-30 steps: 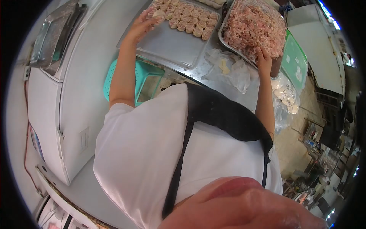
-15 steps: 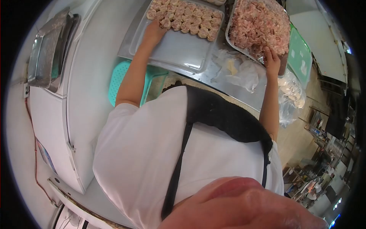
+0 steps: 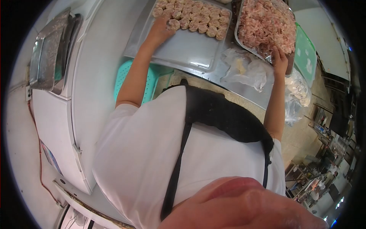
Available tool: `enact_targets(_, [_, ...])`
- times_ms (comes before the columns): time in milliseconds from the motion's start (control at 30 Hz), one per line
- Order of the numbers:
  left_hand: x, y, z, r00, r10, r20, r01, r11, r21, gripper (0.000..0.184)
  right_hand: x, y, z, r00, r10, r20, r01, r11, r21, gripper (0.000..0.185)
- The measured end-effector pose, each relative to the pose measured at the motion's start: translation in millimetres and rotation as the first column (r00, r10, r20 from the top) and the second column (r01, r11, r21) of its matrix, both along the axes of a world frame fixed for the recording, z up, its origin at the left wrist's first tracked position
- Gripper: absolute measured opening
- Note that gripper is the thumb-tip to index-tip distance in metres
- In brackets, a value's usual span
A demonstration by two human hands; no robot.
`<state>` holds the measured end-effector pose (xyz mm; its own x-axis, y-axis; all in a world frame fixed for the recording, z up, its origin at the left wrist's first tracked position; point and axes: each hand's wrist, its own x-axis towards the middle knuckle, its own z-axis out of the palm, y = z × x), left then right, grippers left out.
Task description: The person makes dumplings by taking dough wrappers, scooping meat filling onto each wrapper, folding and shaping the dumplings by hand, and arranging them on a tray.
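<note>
My left hand (image 3: 161, 29) reaches over the near left corner of a block of open-topped dumplings (image 3: 202, 17), set in close rows on a metal tray (image 3: 183, 49). Its fingers are bent around a dumpling (image 3: 173, 24) at the end of the front row; the fingertips are partly hidden. On the right, my right hand (image 3: 280, 60) is at the near edge of a deep metal pan (image 3: 244, 42) heaped with pinkish minced filling (image 3: 267, 24). Its fingers are drawn together at the filling, and whatever they hold is too small to tell. A small shiny metal piece (image 3: 269, 59) shows beside them.
A clear plastic bag (image 3: 248, 74) with pale scraps lies on the metal table (image 3: 213, 76) between my arms. Beyond the pan is a green lid (image 3: 305, 53). A turquoise basket (image 3: 124, 74) sits below the table at left. More metal trays (image 3: 51, 49) stand far left.
The whole view has shifted slightly, moving the table rightward in the picture. My left hand has gone a little farther forward over the dumplings. My right hand remains at the filling.
</note>
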<state>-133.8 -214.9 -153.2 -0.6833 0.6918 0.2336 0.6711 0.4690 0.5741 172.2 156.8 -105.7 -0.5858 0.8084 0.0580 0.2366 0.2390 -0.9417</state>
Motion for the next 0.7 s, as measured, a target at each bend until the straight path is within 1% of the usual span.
enact_targets(33, [0.1, -1.1, -0.7, 1.000, -0.022, -0.020, 0.022, 1.000, -0.017, 0.080, 0.1, 0.4, -1.0, 1.000, -0.011, 0.009, 0.011, 1.000, -0.007, 0.026])
enact_targets(133, [3.1, 1.8, 11.4, 0.985, -0.140, 0.105, 0.148, 0.986, -0.074, 0.081, 0.1, 1.3, -2.5, 1.000, -0.009, 0.018, 0.010, 1.000, -0.019, 0.025])
enact_targets(167, [2.8, 1.3, 16.3, 0.989, -0.068, 0.130, 0.081, 0.992, -0.096, 0.078, 0.8, 1.1, -1.4, 1.000, -0.003, 0.020, 0.004, 1.000, -0.022, 0.025])
enact_targets(233, [1.8, 1.5, 22.2, 0.981, 0.076, 0.176, -0.051, 0.989, -0.142, 0.072, -3.0, -11.8, 11.5, 0.999, -0.023, 0.031, 0.022, 0.999, 0.040, 0.026])
enact_targets(267, [-1.4, -2.0, 20.0, 0.945, 0.051, 0.322, -0.063, 0.998, 0.027, 0.071, -3.8, -16.2, 15.2, 0.999, -0.032, 0.037, 0.029, 0.997, 0.070, 0.026])
enact_targets(300, [-8.4, -8.5, 16.6, 0.891, 0.002, 0.454, -0.100, 0.976, 0.192, 0.070, -3.1, -11.8, 10.2, 0.999, -0.029, 0.030, 0.027, 0.997, 0.068, 0.026])
enact_targets(333, [-11.5, -14.0, 16.7, 0.820, -0.069, 0.568, -0.158, 0.926, 0.342, 0.069, -1.8, -4.7, 1.7, 0.999, -0.026, 0.024, 0.024, 0.998, 0.066, 0.026])
enact_targets(367, [-11.5, -19.4, 17.8, 0.711, -0.191, 0.677, -0.189, 0.875, 0.445, 0.067, 0.3, 2.0, -5.0, 1.000, -0.021, 0.018, 0.019, 0.998, 0.062, 0.027])
enact_targets(400, [-8.8, -24.9, 25.5, 0.582, -0.321, 0.747, -0.238, 0.811, 0.534, 0.066, 1.4, 4.3, -5.5, 1.000, -0.009, 0.020, 0.008, 0.999, 0.035, 0.026])
enact_targets(433, [-6.5, -28.7, 32.2, 0.442, -0.454, 0.774, -0.303, 0.737, 0.605, 0.066, 2.3, 6.1, -5.8, 1.000, 0.003, 0.021, -0.003, 1.000, 0.008, 0.026])
enact_targets(467, [-5.2, -30.6, 36.1, 0.418, -0.521, 0.744, -0.296, 0.696, 0.654, 0.071, 2.3, 6.7, -6.2, 1.000, 0.015, 0.022, -0.015, 1.000, -0.018, 0.026])
enact_targets(533, [-2.6, -32.5, 44.2, 0.372, -0.646, 0.667, -0.287, 0.603, 0.744, 0.082, 0.6, 3.3, -3.2, 1.000, 0.002, 0.027, -0.002, 1.000, -0.013, 0.025])
enact_targets(567, [0.5, -32.9, 49.6, 0.362, -0.663, 0.655, -0.289, 0.588, 0.755, 0.081, 0.4, 1.9, -2.0, 1.000, -0.006, 0.029, 0.007, 1.000, -0.010, 0.025])
enact_targets(633, [7.1, -31.6, 59.2, 0.342, -0.699, 0.628, -0.293, 0.556, 0.778, 0.079, 1.9, 7.5, -5.7, 0.999, 0.031, 0.010, -0.030, 0.997, -0.064, 0.026])
enact_targets(667, [7.7, -31.7, 59.4, 0.345, -0.697, 0.629, -0.283, 0.562, 0.777, 0.079, 3.0, 9.7, -6.7, 0.999, 0.048, 0.001, -0.047, 0.995, -0.091, 0.026])
enact_targets(700, [8.0, -31.6, 59.6, 0.347, -0.695, 0.630, -0.273, 0.568, 0.776, 0.079, 2.8, 8.7, -5.8, 0.999, 0.036, 0.007, -0.035, 0.996, -0.080, 0.026])
